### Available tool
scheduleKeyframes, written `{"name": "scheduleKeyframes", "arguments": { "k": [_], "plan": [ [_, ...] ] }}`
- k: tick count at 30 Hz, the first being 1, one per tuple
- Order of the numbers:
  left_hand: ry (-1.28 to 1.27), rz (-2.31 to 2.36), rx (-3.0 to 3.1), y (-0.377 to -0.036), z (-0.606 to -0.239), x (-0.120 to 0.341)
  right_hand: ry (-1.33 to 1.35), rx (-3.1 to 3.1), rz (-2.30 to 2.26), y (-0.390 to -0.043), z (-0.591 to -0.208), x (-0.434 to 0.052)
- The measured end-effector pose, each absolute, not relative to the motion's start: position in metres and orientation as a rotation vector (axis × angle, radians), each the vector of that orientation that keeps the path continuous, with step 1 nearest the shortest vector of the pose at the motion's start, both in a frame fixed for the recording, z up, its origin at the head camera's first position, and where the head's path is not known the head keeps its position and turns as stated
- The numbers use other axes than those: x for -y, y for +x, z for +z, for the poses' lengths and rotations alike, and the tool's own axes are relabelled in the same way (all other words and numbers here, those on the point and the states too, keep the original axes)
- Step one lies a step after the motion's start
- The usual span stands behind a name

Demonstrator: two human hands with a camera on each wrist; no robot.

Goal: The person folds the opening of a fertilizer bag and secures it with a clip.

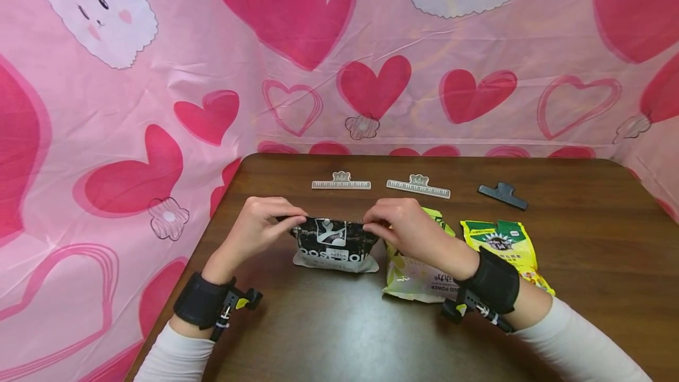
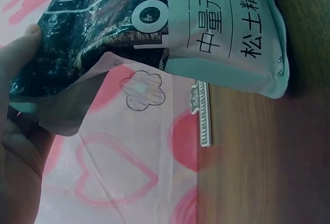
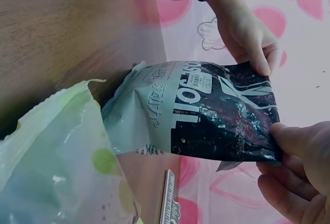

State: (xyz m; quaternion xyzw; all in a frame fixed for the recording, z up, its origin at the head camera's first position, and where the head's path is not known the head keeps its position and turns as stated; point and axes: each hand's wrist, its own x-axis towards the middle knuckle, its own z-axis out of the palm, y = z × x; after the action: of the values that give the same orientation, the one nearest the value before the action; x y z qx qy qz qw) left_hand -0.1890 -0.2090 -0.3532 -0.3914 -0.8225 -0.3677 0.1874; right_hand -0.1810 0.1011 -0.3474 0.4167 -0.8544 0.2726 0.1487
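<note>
A black and white plastic bag (image 1: 337,249) with printed lettering stands on the table, its top edge stretched level between both hands. My left hand (image 1: 263,223) pinches the bag's left top corner between thumb and fingers. At the opposite corner my right hand (image 1: 405,226) pinches the edge the same way; the right wrist view shows that thumb on the bag's dark face (image 3: 227,115). Just to the right, a green and white bag (image 1: 419,279) lies partly hidden under my right hand and forearm.
Two pale clips printed with piano keys, one on the left (image 1: 341,181) and one in the middle (image 1: 418,186), lie at the back of the brown table (image 1: 297,335). A dark clip (image 1: 504,194) lies to their right. Behind my right wrist is a yellow and green packet (image 1: 501,243).
</note>
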Motion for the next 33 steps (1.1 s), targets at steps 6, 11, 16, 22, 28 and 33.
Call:
{"name": "scheduleKeyframes", "arguments": {
  "k": [6,11,16,22,28,33],
  "plan": [
    [-1.034,-1.086,2.341,-0.190,-0.356,0.214,1.209,2.442,0.761,-0.182,-0.350,-0.106],
    [-0.989,-1.121,2.326,-0.189,-0.358,0.219,1.193,2.461,0.773,-0.181,-0.348,-0.110],
    [-0.984,-1.121,2.323,-0.189,-0.356,0.219,1.183,2.494,0.787,-0.179,-0.348,-0.114],
    [-0.965,-1.136,2.329,-0.189,-0.358,0.220,1.201,2.482,0.767,-0.179,-0.352,-0.117],
    [-0.952,-1.152,2.368,-0.189,-0.357,0.221,1.194,2.428,0.765,-0.179,-0.355,-0.118],
    [-0.965,-1.124,2.362,-0.191,-0.355,0.220,1.190,2.399,0.789,-0.181,-0.359,-0.117]
  ]
}}
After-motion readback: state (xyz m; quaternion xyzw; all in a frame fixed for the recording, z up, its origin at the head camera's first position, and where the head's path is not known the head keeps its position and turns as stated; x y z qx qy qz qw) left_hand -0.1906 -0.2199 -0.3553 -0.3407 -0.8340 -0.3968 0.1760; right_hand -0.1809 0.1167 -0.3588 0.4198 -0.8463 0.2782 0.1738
